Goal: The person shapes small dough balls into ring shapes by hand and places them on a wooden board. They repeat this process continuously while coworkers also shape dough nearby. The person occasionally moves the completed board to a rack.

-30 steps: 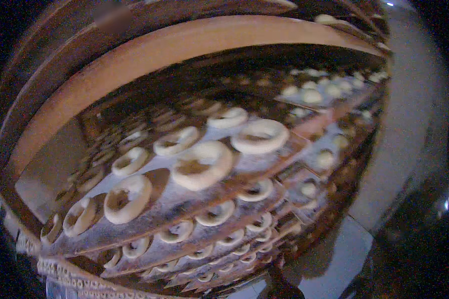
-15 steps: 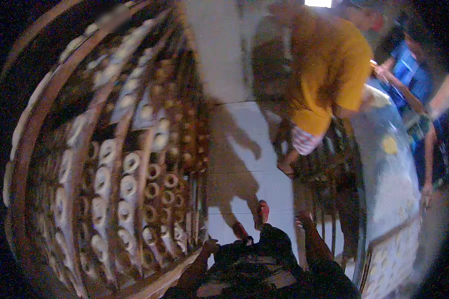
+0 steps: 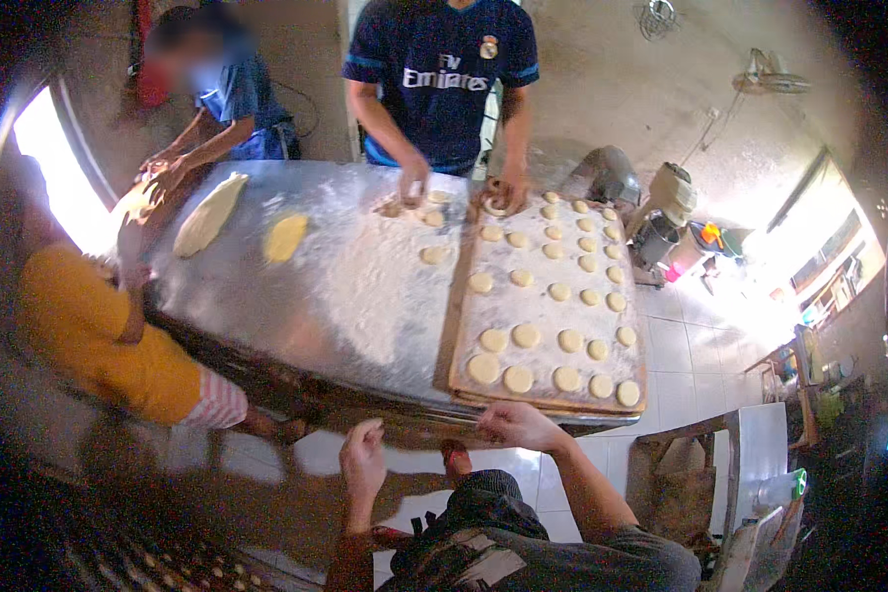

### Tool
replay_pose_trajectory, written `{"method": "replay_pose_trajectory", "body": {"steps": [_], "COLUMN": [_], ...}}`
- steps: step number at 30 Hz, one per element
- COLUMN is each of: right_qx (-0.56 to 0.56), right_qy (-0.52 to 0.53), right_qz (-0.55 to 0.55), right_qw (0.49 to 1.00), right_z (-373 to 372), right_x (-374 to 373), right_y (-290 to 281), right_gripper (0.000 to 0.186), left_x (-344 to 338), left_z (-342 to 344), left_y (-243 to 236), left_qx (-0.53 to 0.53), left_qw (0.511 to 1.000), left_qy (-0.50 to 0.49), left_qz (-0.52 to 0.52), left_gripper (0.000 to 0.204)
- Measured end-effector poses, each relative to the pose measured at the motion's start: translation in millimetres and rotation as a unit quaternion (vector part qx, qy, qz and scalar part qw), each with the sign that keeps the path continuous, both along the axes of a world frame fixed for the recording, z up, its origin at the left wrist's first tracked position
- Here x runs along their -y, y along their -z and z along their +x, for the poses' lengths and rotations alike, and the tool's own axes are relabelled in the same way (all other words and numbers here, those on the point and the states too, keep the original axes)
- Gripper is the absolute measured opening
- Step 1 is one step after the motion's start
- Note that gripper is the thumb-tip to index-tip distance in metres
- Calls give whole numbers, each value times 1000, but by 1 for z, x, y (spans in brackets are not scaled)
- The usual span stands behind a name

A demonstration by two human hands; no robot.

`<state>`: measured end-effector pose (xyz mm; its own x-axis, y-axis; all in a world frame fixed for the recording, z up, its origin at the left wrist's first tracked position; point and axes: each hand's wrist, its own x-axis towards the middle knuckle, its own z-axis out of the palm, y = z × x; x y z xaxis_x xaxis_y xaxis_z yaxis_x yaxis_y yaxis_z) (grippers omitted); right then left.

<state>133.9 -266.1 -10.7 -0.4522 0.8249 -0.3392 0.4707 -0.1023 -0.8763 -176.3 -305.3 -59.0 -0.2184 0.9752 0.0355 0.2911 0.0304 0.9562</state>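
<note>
Pale discs [image 3: 559, 292] lie on the tray [image 3: 513, 309] right of centre. Below it, the right hand [image 3: 528, 426] is bunched; whether it grips anything I cannot tell. The left hand [image 3: 363, 464], lower centre, is half-curled, empty. Darkness blurs pale spots [image 3: 239, 570], lower left.

The left of 2 fisheye cameras on the wearer's head looks steeply down and forward from just outside the tabletop's [image 3: 237, 306] near edge. Closest below it are the wearer's shirt [image 3: 572, 564], left hand [image 3: 363, 466] and right hand [image 3: 525, 427]. The wide lens spans the tabletop from its left end to the tray [image 3: 523, 309] at its right, bowing the near edge.
</note>
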Motion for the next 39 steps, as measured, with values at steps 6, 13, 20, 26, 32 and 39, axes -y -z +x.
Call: {"method": "replay_pose_trajectory", "body": {"steps": [6,13,20,26,32,39], "right_qx": [294,234,103,70,254,-43], "right_qy": [156,54,123,-21,-6,107], "right_qz": [150,185,112,186,276,124], "right_qw": [931,953,981,980,927,986], "right_z": [47,18,-19,-148,-199,-185], "right_x": [-32,-59,-140,-280,-311,-297], "right_y": [-35,-26,-69,18,45,24], "right_gripper": [30,39,42,35,33,30], "left_x": [-109,-139,-198,-273,-294,-310], "left_z": [144,143,43,-63,-74,-76], "left_y": [-73,-17,-67,-33,42,0], "left_qx": [-426,-342,-87,-277,-303,-34], "left_qw": [879,825,964,942,947,976], "left_qy": [186,422,247,184,78,205], "left_qz": [102,154,-35,44,66,64], "left_gripper": [29,36,28,22,27,31]}}
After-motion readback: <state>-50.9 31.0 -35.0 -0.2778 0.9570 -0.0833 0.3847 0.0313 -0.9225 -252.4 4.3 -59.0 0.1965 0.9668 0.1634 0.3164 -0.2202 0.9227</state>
